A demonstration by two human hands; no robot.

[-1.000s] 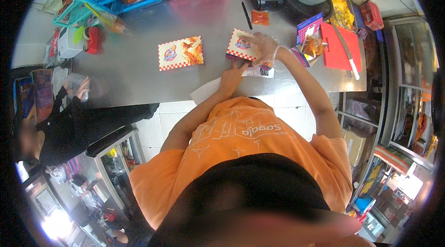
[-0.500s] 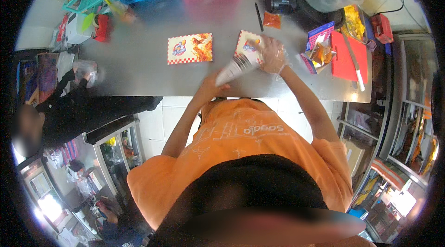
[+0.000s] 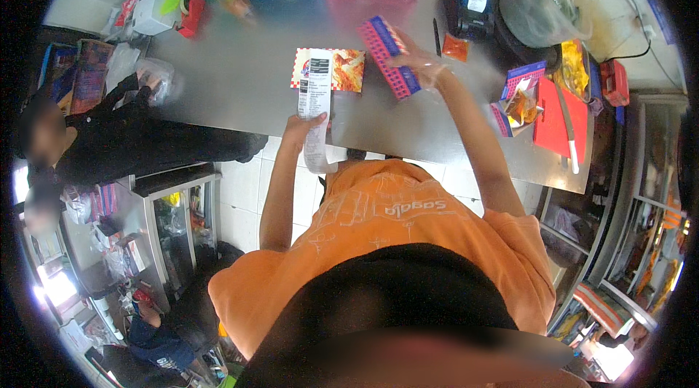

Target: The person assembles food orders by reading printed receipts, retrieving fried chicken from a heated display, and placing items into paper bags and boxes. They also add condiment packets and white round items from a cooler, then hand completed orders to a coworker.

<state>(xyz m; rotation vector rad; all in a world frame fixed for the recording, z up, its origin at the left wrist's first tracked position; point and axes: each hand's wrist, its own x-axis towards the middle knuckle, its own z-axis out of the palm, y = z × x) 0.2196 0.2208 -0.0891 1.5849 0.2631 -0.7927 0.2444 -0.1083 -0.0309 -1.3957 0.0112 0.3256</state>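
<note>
A long white printed receipt (image 3: 317, 89) hangs from my left hand (image 3: 306, 127), pinched by fingers and thumb near its lower part, its bottom end curling over the table's front edge. Behind it, partly covered, a cardboard food box (image 3: 349, 69) with a chicken picture and red checks lies on the steel table (image 3: 251, 60). My right hand (image 3: 421, 64), in a clear plastic glove, grips a second food box (image 3: 387, 60). That box is tilted so its blue and pink patterned side shows. The fingers behind it are partly hidden.
At right stand an open box of food (image 3: 523, 105), a red cutting board (image 3: 555, 126) and a knife (image 3: 569, 126). A small orange packet (image 3: 456, 48), black pen (image 3: 437, 37) and receipt printer (image 3: 470, 6) lie beyond. A co-worker's dark sleeve (image 3: 109, 108) reaches in at left.
My left hand has moved left with the receipt, which now stretches out flat to view. My right hand has turned its box so the patterned side shows. The whole view has shifted slightly.
</note>
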